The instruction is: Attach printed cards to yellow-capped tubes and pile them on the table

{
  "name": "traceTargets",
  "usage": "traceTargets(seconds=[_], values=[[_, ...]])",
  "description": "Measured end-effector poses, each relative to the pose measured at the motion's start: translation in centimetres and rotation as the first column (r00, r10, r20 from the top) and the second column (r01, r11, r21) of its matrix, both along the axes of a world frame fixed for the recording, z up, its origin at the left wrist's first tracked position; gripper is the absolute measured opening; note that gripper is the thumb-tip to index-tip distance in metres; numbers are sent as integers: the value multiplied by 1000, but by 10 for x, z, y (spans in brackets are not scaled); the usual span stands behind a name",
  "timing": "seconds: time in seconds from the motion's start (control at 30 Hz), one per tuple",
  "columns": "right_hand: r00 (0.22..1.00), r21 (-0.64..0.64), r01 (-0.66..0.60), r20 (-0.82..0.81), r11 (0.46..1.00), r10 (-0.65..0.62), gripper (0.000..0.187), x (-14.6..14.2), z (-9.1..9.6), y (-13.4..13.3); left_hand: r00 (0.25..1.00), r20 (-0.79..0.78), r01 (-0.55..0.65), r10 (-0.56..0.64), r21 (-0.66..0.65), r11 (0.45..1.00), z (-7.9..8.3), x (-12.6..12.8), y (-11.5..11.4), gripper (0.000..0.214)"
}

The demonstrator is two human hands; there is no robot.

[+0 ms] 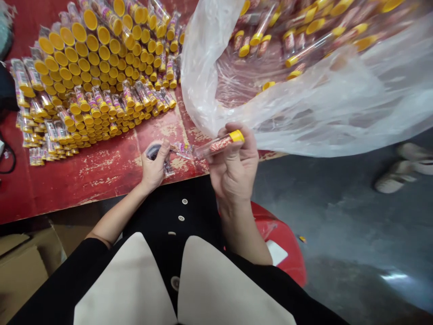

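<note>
Red table (101,176) holds piles of yellow-capped tubes (98,76). A big see-through plastic bag (304,113) hangs just past the table edge. Right hand (233,167) grips one tube (219,144); left hand (154,166), just apart, pinches a dark roll (153,152).

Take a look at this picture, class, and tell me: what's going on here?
A person sits at a worn red table. Their right hand grips a clear plastic tube with a yellow cap, and their left hand holds a small dark roll, possibly tape. A printed strip lies between the hands. Many matching yellow-capped tubes are stacked on the table, and more lie inside a large clear plastic bag to the right.
</note>
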State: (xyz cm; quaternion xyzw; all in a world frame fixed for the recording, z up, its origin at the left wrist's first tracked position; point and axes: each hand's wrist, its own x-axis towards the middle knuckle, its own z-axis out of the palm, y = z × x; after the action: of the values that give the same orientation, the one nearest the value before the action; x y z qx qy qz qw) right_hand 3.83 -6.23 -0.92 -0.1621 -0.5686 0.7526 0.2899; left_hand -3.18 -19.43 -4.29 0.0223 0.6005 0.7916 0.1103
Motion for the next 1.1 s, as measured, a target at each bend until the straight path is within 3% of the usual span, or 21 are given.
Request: traceTargets(seconds=[0.13,0.3,0.4,0.47,0.67,0.9,1.1], values=[[999,63,-33,13,997,33,35,5,-5,2,999,-35,22,-23,-17,1000,-3,-1,-1,35],[992,162,123,-31,979,-120,32,12,-10,-2,999,23,34,-34,3,999,-2,-1,1,39],[966,332,260,-80,907,-248,29,18,-10,-6,997,54,46,-48,41,998,2,-1,3,39],[957,440,286,-86,851,-277,27,22,-9,-7,994,93,57,-64,77,995,6,-1,4,42],[978,580,206,-96,788,-185,31,33,-13,-6,952,287,51,-105,189,981,22,-1,8,57],[999,598,41,-53,800,-11,43,37,-14,-8,858,393,187,-331,361,914,35,5,10,58],[997,500,-79,34,863,72,40,27,-11,-11,856,384,232,-345,311,922,32,11,11,53]])
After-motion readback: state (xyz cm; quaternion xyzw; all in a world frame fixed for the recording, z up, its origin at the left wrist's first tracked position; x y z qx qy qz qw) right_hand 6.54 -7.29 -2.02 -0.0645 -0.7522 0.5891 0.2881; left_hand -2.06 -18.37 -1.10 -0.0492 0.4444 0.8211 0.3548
